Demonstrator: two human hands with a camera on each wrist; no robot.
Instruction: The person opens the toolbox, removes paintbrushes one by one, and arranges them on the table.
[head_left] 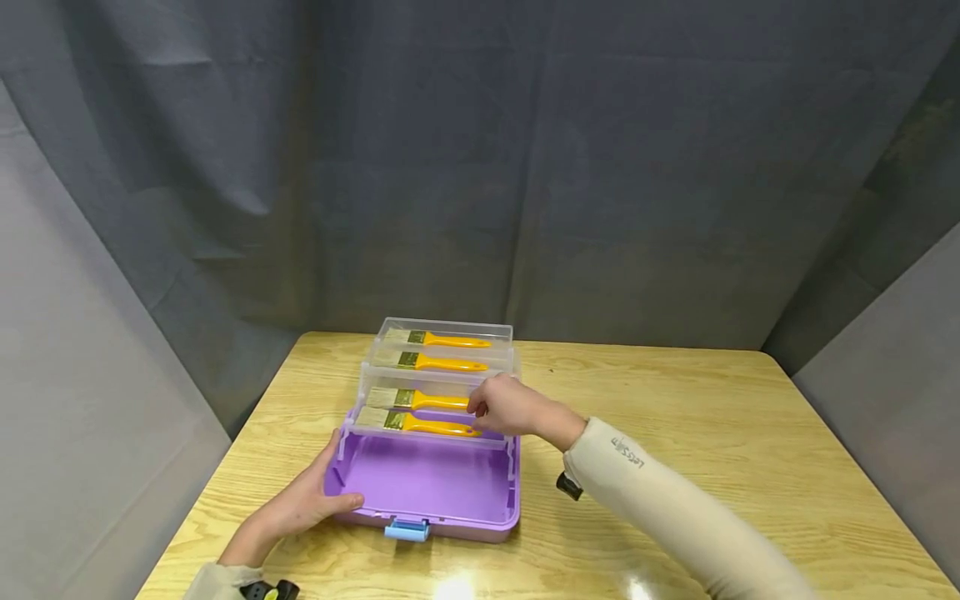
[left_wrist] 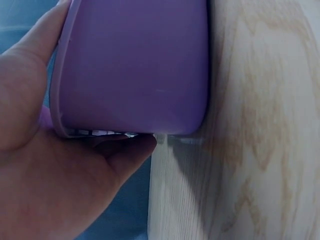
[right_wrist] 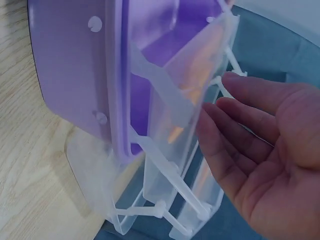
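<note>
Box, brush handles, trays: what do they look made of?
Box: likely moulded plastic, satin finish; smooth, evenly purple walls with rounded corners.
Brush handles: smooth, glossy yellow; painted wood or plastic, can't tell which.
Trays: probably clear plastic, slightly frosted; in the right wrist view, yellow-orange shows hazily through a wall.

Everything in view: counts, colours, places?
Table: 1, pale wood, foreground
Box: 1, purple, on table
Latch: 1, blue, box front
Trays: 2, clear, above box's rear
Brushes: 4, yellow and cream, in trays
Lid, likely: 1, clear, behind box
Curtain: 1, dark grey, behind table
Side panels: 2, light grey, either side
Wrist cameras: 2, black, one per wrist
Sleeves: 2, cream, both arms
Left hand: 1, bare, holding box's left side
Right hand: 1, bare, at a brush, grip unclear
</note>
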